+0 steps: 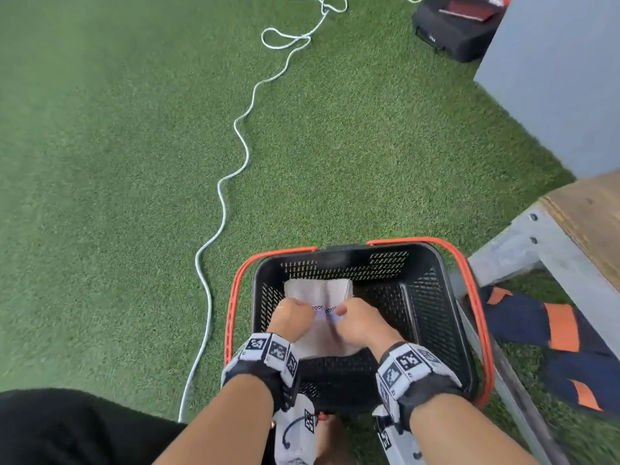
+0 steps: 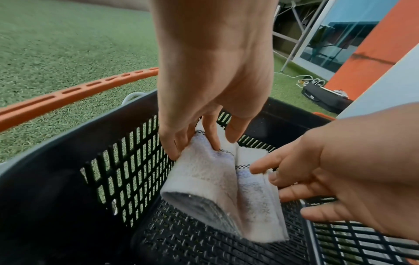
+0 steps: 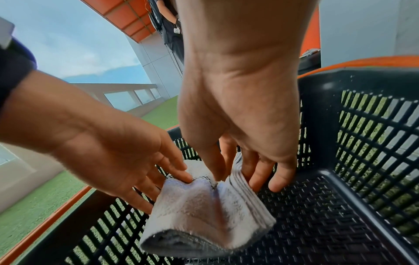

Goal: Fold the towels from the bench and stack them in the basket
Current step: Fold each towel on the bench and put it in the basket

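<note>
A black slotted basket (image 1: 426, 297) with orange handles (image 1: 469, 273) stands on green turf. Inside it, both hands hold one folded white towel (image 1: 318, 292) with a dark checked stripe. My left hand (image 1: 292, 313) pinches the towel's left fold, seen close in the left wrist view as left hand (image 2: 195, 139) on towel (image 2: 204, 179). My right hand (image 1: 355, 320) pinches the right fold, thumb on top and fingers beneath, as the right hand (image 3: 238, 170) shows on the towel (image 3: 199, 206). The towel's lower end hangs close to the basket floor (image 2: 204, 242); whether it touches is unclear.
The bench (image 1: 583, 223), wooden top on a grey metal frame, stands right of the basket. Navy and orange cloth (image 1: 553, 333) lies beneath it. A white cable (image 1: 235, 129) snakes over the turf on the left. A black bag (image 1: 453, 31) and a grey panel (image 1: 553, 78) are farther back.
</note>
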`<control>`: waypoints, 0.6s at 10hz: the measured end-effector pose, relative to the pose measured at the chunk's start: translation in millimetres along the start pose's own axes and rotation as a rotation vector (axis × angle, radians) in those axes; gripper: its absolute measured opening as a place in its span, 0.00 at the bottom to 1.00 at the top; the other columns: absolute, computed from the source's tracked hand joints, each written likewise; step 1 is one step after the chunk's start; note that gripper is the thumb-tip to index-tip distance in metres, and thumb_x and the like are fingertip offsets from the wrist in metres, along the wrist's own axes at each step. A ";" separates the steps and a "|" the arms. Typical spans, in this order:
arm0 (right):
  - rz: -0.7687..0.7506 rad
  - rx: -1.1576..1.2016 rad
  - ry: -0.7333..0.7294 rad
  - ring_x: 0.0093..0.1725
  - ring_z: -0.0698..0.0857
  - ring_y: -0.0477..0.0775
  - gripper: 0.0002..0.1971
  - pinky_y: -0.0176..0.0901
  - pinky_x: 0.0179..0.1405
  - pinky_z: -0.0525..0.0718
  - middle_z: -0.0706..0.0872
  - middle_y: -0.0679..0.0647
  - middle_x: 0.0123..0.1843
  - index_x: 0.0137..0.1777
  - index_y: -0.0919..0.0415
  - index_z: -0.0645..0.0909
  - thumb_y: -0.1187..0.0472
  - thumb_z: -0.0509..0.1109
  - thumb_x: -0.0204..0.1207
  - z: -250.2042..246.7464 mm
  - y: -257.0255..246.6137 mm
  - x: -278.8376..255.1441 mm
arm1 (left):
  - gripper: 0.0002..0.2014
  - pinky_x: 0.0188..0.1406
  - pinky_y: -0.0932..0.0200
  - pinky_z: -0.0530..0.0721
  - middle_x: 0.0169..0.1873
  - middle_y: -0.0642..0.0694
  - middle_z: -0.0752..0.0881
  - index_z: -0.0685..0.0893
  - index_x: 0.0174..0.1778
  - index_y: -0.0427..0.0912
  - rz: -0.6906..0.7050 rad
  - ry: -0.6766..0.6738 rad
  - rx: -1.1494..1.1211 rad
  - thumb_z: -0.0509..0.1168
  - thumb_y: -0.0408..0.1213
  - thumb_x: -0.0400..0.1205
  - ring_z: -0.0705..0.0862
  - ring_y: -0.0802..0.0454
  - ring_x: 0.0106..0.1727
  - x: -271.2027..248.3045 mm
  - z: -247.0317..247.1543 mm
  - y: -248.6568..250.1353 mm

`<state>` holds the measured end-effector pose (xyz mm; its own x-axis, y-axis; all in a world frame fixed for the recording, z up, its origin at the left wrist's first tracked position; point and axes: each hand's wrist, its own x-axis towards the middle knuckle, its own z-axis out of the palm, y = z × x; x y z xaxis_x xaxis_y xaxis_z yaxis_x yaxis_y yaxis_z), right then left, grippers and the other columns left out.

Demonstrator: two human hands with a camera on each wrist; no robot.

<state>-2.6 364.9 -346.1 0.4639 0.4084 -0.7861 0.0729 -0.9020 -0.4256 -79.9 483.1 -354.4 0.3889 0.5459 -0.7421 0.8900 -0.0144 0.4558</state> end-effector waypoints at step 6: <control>0.149 -0.241 -0.217 0.69 0.81 0.62 0.24 0.49 0.61 0.79 0.79 0.62 0.75 0.82 0.65 0.68 0.63 0.56 0.86 -6.5 3.8 23.9 | 0.20 0.70 0.47 0.79 0.71 0.30 0.81 0.79 0.71 0.26 -0.145 -0.153 0.211 0.59 0.34 0.86 0.80 0.34 0.73 39.0 21.2 -9.1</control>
<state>14.5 370.3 -363.6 0.2886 0.2672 -0.9194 0.2370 -0.9503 -0.2017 -67.8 486.7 -398.0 0.2714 0.4222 -0.8649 0.9624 -0.1286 0.2392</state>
